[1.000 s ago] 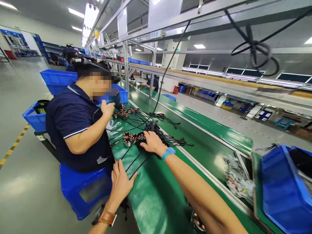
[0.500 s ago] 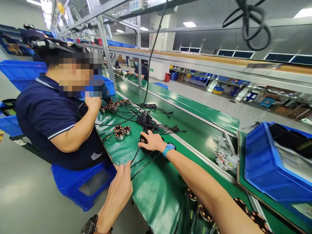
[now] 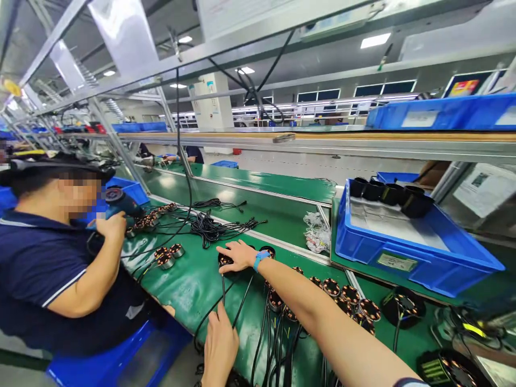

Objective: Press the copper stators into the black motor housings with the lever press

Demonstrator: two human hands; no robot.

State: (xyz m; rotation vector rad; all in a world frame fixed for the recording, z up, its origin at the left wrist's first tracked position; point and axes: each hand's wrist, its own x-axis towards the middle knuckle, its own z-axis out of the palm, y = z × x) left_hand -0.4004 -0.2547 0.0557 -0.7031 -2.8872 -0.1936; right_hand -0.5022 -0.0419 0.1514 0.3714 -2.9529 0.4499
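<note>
My right hand [image 3: 238, 255], with a blue band at its wrist, reaches over a black round part [image 3: 224, 260] with copper coils and rests its fingers on it. Below it, my left hand [image 3: 221, 341] pinches a black cable [image 3: 223, 290] that runs down from that part. More coil parts [image 3: 275, 300] stand on the green mat [image 3: 181, 290] beneath and beside my right forearm, their cables hanging toward the front edge. A heap of black cables [image 3: 207, 228] lies beyond my hands.
At the left a person in a dark shirt [image 3: 44, 263] holds a power tool [image 3: 116, 199] near more coil parts. A blue bin [image 3: 403, 258] with black sleeves stands at right, under a metal shelf rail [image 3: 322, 142].
The view has swung to the right, bringing the bin and the rows of coil parts into sight. Both hands stay at the same part and cable.
</note>
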